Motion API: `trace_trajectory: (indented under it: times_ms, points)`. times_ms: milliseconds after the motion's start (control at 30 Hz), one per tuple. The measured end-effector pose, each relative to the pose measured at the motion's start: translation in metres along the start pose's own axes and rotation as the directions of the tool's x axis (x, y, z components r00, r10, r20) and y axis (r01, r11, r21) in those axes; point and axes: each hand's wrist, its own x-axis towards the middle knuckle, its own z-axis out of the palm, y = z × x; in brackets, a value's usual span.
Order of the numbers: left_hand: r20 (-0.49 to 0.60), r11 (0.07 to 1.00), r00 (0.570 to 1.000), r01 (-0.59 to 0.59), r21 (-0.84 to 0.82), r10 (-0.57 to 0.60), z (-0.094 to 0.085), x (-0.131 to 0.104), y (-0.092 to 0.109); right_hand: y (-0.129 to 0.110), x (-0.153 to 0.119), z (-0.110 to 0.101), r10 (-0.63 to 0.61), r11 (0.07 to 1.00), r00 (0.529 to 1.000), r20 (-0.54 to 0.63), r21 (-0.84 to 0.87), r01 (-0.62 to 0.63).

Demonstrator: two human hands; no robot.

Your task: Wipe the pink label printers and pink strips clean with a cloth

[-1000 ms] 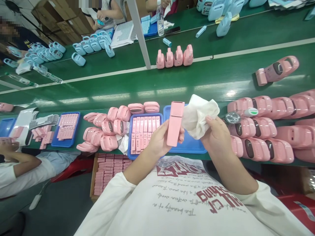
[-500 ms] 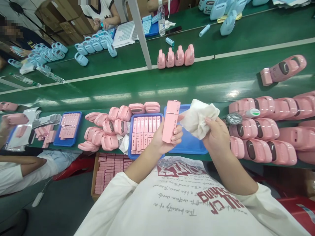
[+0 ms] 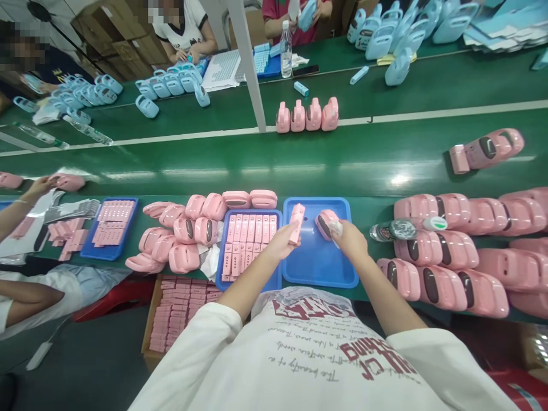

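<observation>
Head-worn view; facing forward, down

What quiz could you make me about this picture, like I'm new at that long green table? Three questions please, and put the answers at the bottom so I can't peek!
1. Count: how many pink cases stand in the short row just right of the pale post?

2. True or false: the left hand is holding a water bottle.

3. Fill in the colour: the right hand touches a rounded pink case, seen against a ____ tray.

Key:
1. Four.
2. False; it holds a slim pink bar.
3. Blue.
</observation>
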Motion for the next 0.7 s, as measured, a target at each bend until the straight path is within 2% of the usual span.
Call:
trace_trajectory:
  times_ms: [133, 267, 367, 500, 600, 700]
  points:
    - [-0.098, 0.986, 0.995, 0.025, 0.167, -0.009, -0.007, 0.049, -0.002, 0.012, 0.017, -0.002, -0.024, 0.994, 0.999, 0.044, 0.108, 0.019]
    - [-0.137, 0.958, 0.988, -0.033, 0.286, 0.075, -0.002, 0.104, 0.027, 0.009, 0.046, -0.015, -0.067, 0.958, 0.998, 0.016, 0.281, 0.06]
    - [-0.188, 0.925, 0.969, -0.084, 0.37, 0.163, 0.007, 0.151, 0.063, -0.009, 0.086, -0.022, -0.094, 0.923, 0.994, -0.048, 0.371, 0.105]
    - [-0.293, 0.88, 0.925, -0.08, 0.469, 0.24, 0.013, 0.204, 0.103, -0.051, 0.157, -0.018, -0.101, 0.898, 0.987, -0.123, 0.416, 0.144]
    - [-0.401, 0.861, 0.876, -0.031, 0.507, 0.267, 0.012, 0.226, 0.114, -0.076, 0.201, -0.005, -0.09, 0.879, 0.985, -0.145, 0.453, 0.147]
    - [-0.469, 0.854, 0.839, 0.01, 0.52, 0.276, 0.013, 0.231, 0.115, -0.085, 0.226, 0.011, -0.082, 0.842, 0.988, -0.128, 0.522, 0.137]
